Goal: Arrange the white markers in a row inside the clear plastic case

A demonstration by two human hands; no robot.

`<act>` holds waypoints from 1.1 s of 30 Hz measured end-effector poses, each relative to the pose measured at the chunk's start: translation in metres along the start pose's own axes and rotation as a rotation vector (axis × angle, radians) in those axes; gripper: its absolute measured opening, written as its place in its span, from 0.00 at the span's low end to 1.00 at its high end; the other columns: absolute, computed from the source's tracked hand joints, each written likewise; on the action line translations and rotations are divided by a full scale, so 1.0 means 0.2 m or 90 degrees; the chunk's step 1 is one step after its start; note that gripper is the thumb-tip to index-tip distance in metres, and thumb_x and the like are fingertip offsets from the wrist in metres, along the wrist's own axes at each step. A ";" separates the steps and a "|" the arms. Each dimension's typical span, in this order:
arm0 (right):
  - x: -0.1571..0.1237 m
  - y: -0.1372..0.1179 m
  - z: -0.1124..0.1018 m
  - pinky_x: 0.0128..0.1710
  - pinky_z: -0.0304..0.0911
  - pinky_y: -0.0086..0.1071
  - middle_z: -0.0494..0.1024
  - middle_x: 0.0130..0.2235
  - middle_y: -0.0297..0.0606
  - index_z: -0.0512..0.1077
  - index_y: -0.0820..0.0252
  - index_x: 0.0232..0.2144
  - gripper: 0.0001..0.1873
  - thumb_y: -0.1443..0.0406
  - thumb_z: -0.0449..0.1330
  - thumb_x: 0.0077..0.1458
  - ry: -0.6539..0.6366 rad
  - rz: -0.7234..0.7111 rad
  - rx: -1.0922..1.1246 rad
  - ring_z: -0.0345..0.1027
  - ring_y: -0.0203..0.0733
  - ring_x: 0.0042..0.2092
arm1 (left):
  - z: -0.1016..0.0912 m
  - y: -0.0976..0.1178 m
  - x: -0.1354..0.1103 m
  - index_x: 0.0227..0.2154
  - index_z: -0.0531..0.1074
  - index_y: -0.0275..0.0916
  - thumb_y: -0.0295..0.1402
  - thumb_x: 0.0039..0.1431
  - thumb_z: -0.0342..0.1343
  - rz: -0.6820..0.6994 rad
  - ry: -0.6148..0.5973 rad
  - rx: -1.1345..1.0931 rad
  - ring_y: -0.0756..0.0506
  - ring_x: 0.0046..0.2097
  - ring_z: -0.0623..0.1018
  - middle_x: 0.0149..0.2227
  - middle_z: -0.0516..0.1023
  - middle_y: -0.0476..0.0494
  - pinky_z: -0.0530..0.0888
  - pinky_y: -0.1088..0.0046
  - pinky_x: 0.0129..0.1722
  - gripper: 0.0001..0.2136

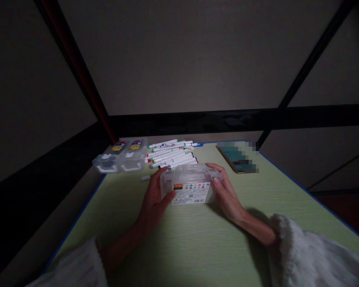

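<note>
Between my two hands is a clear plastic marker case (191, 175), tilted so that a white printed label with rows of small coloured marks faces me. My left hand (156, 195) grips its left end, thumb on the front near the label's orange corner. Around the right end, my right hand (225, 193) is closed, its thumb pressed near the upper right corner. Just behind the case lies a loose pile of white markers (170, 155) with coloured ends. Whether anything is inside the case, I cannot tell.
Two clear plastic cases (132, 159) with white handles and colourful labels stand at the back left. A greenish flat object with a brown edge (235, 159), partly pixelated, lies at the back right. The pale green table (194, 243) has a blue edge; a wall rises behind it.
</note>
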State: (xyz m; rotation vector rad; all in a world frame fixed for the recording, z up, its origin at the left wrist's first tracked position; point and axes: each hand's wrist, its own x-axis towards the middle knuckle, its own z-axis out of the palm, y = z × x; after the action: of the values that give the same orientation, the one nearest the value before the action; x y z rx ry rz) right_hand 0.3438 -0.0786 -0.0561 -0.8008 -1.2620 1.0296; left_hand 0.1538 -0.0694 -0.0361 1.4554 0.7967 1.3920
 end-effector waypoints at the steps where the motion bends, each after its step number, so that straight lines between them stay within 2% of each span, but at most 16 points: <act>1: 0.00 0.00 0.00 0.43 0.56 0.36 0.64 0.47 0.34 0.59 0.46 0.47 0.16 0.55 0.50 0.56 0.009 -0.013 -0.009 0.58 0.42 0.46 | 0.01 -0.01 -0.01 0.47 0.59 0.44 0.32 0.45 0.58 0.007 -0.002 0.005 0.43 0.51 0.66 0.50 0.65 0.44 0.64 0.67 0.49 0.24; 5: -0.01 -0.01 0.00 0.39 0.55 0.33 0.65 0.39 0.32 0.62 0.47 0.44 0.13 0.56 0.51 0.56 0.031 -0.075 -0.030 0.59 0.39 0.39 | 0.03 -0.02 -0.03 0.45 0.58 0.44 0.32 0.48 0.56 0.026 0.013 0.021 0.45 0.48 0.67 0.46 0.66 0.45 0.64 0.68 0.47 0.21; 11: -0.02 -0.02 0.01 0.38 0.55 0.33 0.65 0.39 0.34 0.62 0.50 0.43 0.13 0.56 0.51 0.55 0.017 -0.110 -0.054 0.58 0.41 0.40 | 0.05 0.00 -0.05 0.41 0.60 0.42 0.38 0.51 0.53 0.035 0.056 0.042 0.47 0.40 0.69 0.39 0.68 0.47 0.66 0.70 0.42 0.15; 16: -0.05 -0.03 0.04 0.35 0.56 0.32 0.66 0.36 0.34 0.63 0.52 0.40 0.11 0.57 0.51 0.55 0.026 -0.130 -0.095 0.60 0.40 0.37 | 0.04 0.02 -0.06 0.41 0.62 0.41 0.43 0.51 0.51 0.002 0.099 0.073 0.45 0.42 0.68 0.41 0.68 0.45 0.64 0.71 0.42 0.16; 21: -0.08 -0.03 0.07 0.28 0.55 0.30 0.65 0.30 0.33 0.63 0.55 0.36 0.12 0.55 0.51 0.54 0.086 -0.132 -0.134 0.59 0.38 0.30 | 0.06 0.01 -0.08 0.37 0.64 0.41 0.45 0.51 0.51 0.016 0.133 0.075 0.46 0.37 0.70 0.35 0.69 0.47 0.66 0.72 0.37 0.16; 28: -0.09 -0.04 0.09 0.24 0.53 0.29 0.63 0.27 0.31 0.61 0.56 0.32 0.14 0.52 0.51 0.52 0.102 -0.135 -0.149 0.57 0.37 0.27 | 0.07 -0.02 -0.10 0.34 0.64 0.40 0.43 0.51 0.50 0.055 0.169 0.098 0.47 0.35 0.69 0.32 0.69 0.48 0.65 0.73 0.35 0.12; 33: -0.08 -0.03 0.09 0.22 0.51 0.29 0.62 0.24 0.30 0.60 0.56 0.30 0.15 0.51 0.50 0.52 0.096 -0.106 -0.153 0.56 0.36 0.25 | 0.06 -0.03 -0.09 0.31 0.64 0.40 0.43 0.51 0.49 0.087 0.175 0.128 0.48 0.30 0.68 0.28 0.68 0.50 0.64 0.74 0.29 0.11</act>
State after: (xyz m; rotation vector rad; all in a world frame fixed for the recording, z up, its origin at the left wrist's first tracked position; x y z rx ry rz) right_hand 0.3275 -0.0976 -0.0534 -0.9219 -1.3139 0.6792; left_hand 0.1637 -0.0868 -0.0477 1.5129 1.0523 1.6807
